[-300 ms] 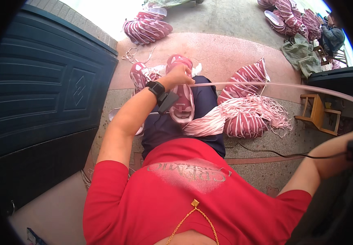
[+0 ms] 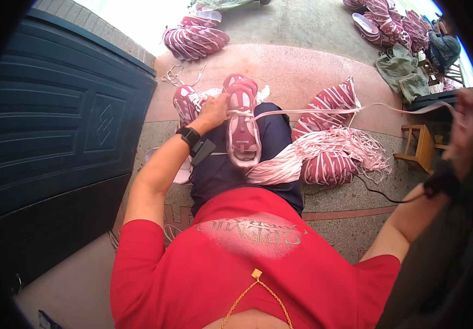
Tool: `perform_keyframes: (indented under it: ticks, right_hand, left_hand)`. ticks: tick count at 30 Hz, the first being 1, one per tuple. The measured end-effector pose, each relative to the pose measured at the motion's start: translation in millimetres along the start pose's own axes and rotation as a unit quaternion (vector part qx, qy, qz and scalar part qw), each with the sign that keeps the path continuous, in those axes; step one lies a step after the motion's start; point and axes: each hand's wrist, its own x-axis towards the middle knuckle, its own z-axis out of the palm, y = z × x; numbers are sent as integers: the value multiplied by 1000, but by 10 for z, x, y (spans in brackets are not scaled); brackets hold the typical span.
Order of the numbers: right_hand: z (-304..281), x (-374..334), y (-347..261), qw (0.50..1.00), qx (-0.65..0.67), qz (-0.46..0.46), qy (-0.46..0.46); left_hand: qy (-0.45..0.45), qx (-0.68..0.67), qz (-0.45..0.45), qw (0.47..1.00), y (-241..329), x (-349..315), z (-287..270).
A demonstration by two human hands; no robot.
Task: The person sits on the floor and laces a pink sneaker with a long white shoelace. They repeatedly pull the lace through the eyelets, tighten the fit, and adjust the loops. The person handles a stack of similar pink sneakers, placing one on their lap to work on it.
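A dark pink and white sneaker [image 2: 243, 138] rests on my lap, toe pointing away. My left hand [image 2: 213, 112] is at its left side, fingers closed against the upper's edge. A pale pink shoelace [image 2: 324, 111] leaves the sneaker's right side and runs through the air, slightly slack, to my right hand [image 2: 465, 129]. That hand is raised at the far right, blurred, with the lace running into its fingers. Left of the sneaker is another pink sneaker [image 2: 185, 104] with white laces, partly hidden by my left hand. A bunch of pale pink laces [image 2: 280, 166] lies across my right thigh.
Bundles of pink shoe uppers [image 2: 329, 167] lie on the floor to the right, another bundle [image 2: 195, 43] beyond my knees. A wooden stool [image 2: 416, 148] stands at right. A dark blue panelled door [image 2: 55, 109] borders the left. A person [image 2: 443, 49] sits far right near more bundles.
My left hand has moved left off the sneaker's top to its side. My right hand has come back into view from the right edge, and the taut lace has slackened.
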Motion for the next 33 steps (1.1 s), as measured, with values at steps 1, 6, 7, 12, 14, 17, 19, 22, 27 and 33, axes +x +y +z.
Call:
perform_keyframes:
  ticks: [1, 6, 7, 12, 14, 17, 19, 22, 27, 33]
  right_hand:
    - [454, -257, 200, 979, 128, 131, -92]
    - [2562, -2057, 780, 808, 50, 330, -485]
    - [2816, -2344, 821, 805, -6, 290, -517]
    - [3389, -2964, 923, 865, -182, 126, -451]
    - [3482, -2988, 906, 857, -229, 87, -453]
    - [3588, -3003, 905, 836, -275, 47, -472]
    - [3634, -3045, 967, 826, -281, -11, -489]
    - [3704, -3129, 1096, 812, -282, -81, -504]
    - [3580, -2753, 829, 715, -198, -189, -643]
    - [1660, -586, 28, 582, 656, 289, -383]
  left_hand:
    - [-27, -3, 0, 1000, -43, -14, 18]
    - [-87, -217, -49, 971, -31, -41, -127]
    - [-102, -306, -108, 940, -22, -57, -207]
    - [-125, -486, -217, 838, 20, -126, -482]
    - [-122, -499, -227, 827, 19, -124, -495]
    - [-123, -511, -239, 817, 11, -98, -451]
    - [-122, -512, -242, 815, 7, -79, -435]
    - [-116, -532, -249, 801, 15, -70, -436]
    - [-115, -573, -277, 762, 1, -79, -449]
    - [-187, -514, -326, 771, -69, 49, -361]
